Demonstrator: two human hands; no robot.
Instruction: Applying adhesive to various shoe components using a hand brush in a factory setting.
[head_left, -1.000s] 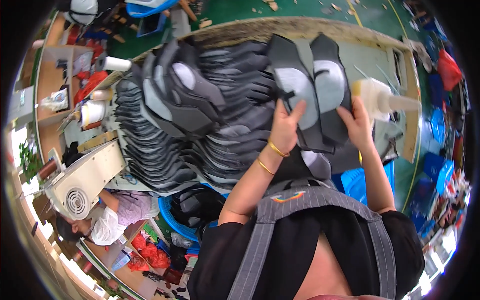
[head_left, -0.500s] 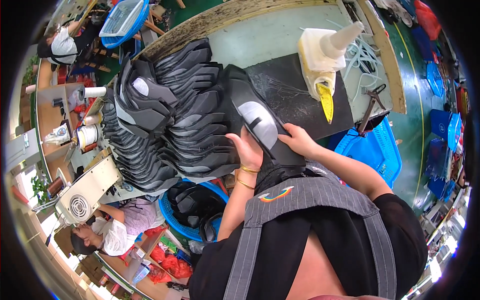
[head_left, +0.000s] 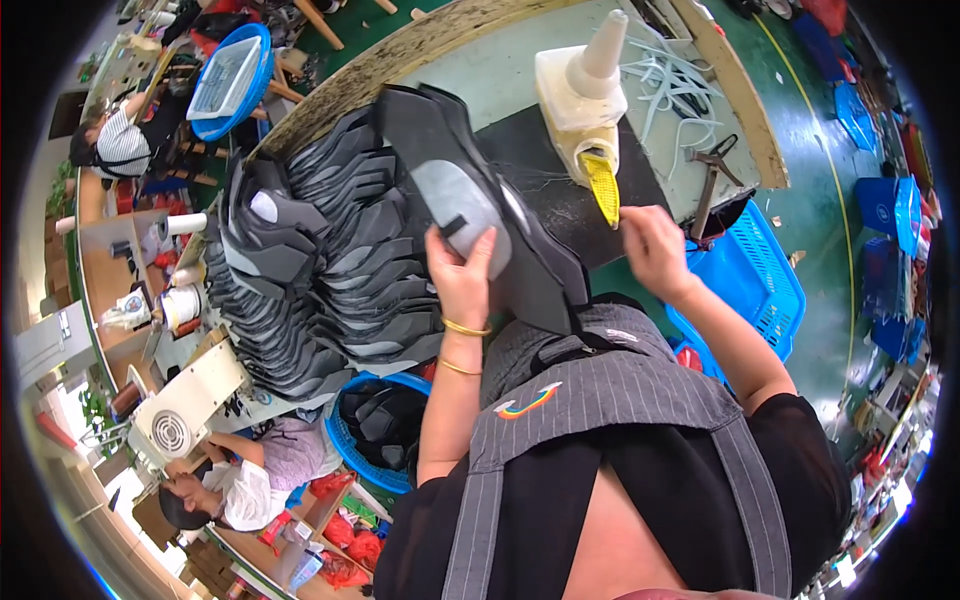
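My left hand (head_left: 462,275) grips a large curved dark-grey foam panel (head_left: 432,130), thumb and fingers over its pale grey oval patch with a short black strip. Another dark foam panel (head_left: 540,235) lies close along its right side; whether it is held too cannot be told. To the right, my right hand (head_left: 655,250) is off the panel, its fingers loosely bent beside the tip of a yellow flat strip (head_left: 601,190). That strip sticks out of the side opening of a white, cone-topped glue bottle (head_left: 578,90), which stands on a black mat (head_left: 645,165).
Stacked grey foam panels (head_left: 370,260) cover the table's left side. A blue basket (head_left: 375,440) of dark pieces stands below them, another blue basket (head_left: 765,285) at right. Pale strips (head_left: 665,85) and a metal clamp (head_left: 712,175) lie near the bottle. A co-worker (head_left: 240,485) sits lower left.
My left hand has raised the panel and shifted it left. The right hand has let go of the panel and moved right, to the yellow strip. The view has shifted slightly.
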